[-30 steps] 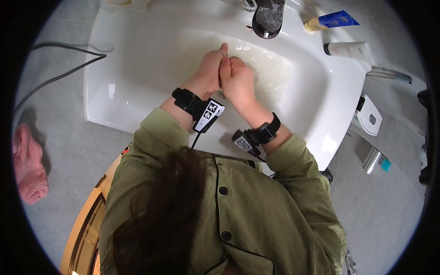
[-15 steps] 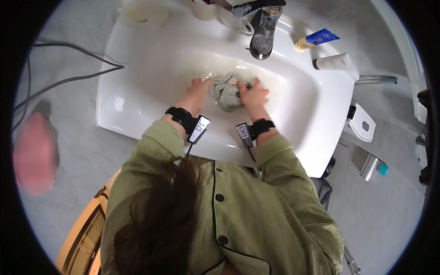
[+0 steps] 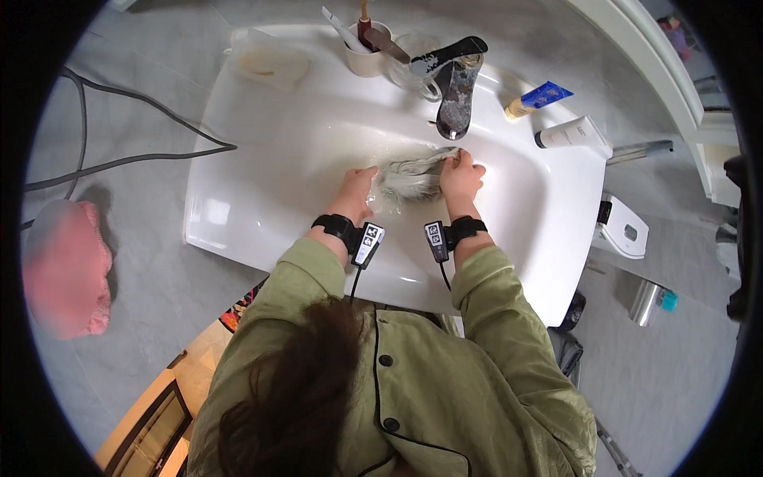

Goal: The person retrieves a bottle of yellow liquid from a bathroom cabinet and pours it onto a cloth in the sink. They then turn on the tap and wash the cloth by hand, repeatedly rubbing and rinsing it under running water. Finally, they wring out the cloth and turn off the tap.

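Observation:
A wet, light grey cloth [image 3: 411, 176] lies bunched in the cloudy water of the white sink [image 3: 262, 199], below the faucet [image 3: 455, 99]. My right hand [image 3: 462, 179] grips the cloth's right end, lifting its upper edge between thumb and fingers. At the cloth's left end, my left hand [image 3: 355, 191] is closed against it with bent fingers; its fingertips are partly hidden. Black straps with small devices circle both wrists.
A cup with brushes [image 3: 367, 60] and a clear glass mug [image 3: 417, 71] stand behind the sink. A blue-yellow tube [image 3: 540, 99] and a white tube [image 3: 568, 133] rest at its right rim. A grey cable [image 3: 151, 159] reaches the left rim.
The cloth has gone from a bunched ball to a stretched shape, its right edge raised by my right hand. My left hand has shifted right. The whole view has tilted slightly.

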### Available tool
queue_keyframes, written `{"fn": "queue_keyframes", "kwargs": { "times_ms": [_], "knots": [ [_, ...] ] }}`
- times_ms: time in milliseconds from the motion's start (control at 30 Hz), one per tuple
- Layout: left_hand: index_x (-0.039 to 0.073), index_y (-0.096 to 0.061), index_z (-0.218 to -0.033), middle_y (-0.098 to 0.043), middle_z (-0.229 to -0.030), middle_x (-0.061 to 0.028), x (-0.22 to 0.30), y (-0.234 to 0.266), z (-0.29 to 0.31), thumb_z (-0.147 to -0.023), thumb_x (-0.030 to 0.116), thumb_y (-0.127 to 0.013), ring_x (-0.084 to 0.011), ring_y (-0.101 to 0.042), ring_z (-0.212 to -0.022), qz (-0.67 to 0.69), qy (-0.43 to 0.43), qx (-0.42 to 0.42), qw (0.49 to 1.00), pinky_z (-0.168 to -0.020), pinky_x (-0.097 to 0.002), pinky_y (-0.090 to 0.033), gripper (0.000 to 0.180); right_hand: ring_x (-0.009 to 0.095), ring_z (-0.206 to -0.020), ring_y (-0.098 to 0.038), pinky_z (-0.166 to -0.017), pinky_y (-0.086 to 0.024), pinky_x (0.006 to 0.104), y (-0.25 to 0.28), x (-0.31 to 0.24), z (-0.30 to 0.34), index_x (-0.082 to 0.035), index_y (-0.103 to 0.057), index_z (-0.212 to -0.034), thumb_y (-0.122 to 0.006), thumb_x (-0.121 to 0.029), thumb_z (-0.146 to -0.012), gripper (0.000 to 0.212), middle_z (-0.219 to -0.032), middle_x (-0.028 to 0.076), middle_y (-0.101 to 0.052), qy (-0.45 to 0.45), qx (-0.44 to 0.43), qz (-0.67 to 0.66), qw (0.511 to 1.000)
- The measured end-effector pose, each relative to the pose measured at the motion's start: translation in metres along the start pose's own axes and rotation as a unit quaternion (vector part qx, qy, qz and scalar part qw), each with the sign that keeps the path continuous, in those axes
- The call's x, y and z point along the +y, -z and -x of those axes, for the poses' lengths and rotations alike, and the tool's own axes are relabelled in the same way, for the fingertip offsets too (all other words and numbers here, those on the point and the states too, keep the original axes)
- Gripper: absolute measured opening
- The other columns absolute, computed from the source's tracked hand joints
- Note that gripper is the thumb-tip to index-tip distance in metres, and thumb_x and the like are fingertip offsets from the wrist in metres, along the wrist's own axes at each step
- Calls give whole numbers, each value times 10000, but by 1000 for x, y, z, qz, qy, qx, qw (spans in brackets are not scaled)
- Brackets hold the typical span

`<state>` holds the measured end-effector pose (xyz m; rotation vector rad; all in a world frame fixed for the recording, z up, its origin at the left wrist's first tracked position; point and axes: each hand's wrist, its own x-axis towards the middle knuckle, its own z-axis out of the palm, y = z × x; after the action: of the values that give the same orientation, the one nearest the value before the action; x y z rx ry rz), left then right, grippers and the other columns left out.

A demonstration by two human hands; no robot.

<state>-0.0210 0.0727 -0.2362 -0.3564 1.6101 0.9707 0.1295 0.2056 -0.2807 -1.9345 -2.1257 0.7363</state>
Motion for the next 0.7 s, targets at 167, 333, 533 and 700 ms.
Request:
{"fn": "queue_keyframes", "kwargs": {
  "times_ms": [167,333,533,700],
  "knots": [
    [178,-368,-1347,-350,-1368,-93,7,-20,9,-822,662,-458,-372,-368,-1206,171,144,-114,968,-901,-688,-302,720,380,-1047,-482,-849,-425,421,-34,-26,20,-90,-578,-1080,-641,-240,-775,346,-1102,245,-501,65,-154,-143,976],
    [84,-460,-1185,-526,-1171,-122,6,-11,-3,-937,558,-264,-281,-517,-1083,358,59,-264,894,-949,-452,-406,569,343,-924,-500,-769,-441,376,-5,-57,67,-27,-596,-812,-683,-162,-739,177,-959,180,-492,294,-152,-332,883],
    [47,-534,-1037,-589,-955,-64,-3,-13,-16,-965,242,-357,-194,-588,-855,282,-91,-247,923,-749,-333,-500,274,356,-886,-512,-735,-452,386,25,-71,88,-22,-569,-925,-625,-127,-813,163,-930,167,-499,330,-118,-336,875],
    [68,-575,-984,-607,-936,-33,-22,-12,-32,-933,194,-430,-165,-598,-840,115,-232,-199,945,-739,-295,-492,198,407,-796,-553,-676,-459,451,10,-61,82,-33,-552,-939,-587,-119,-828,144,-877,200,-574,309,-79,-300,899]
  ]
}}
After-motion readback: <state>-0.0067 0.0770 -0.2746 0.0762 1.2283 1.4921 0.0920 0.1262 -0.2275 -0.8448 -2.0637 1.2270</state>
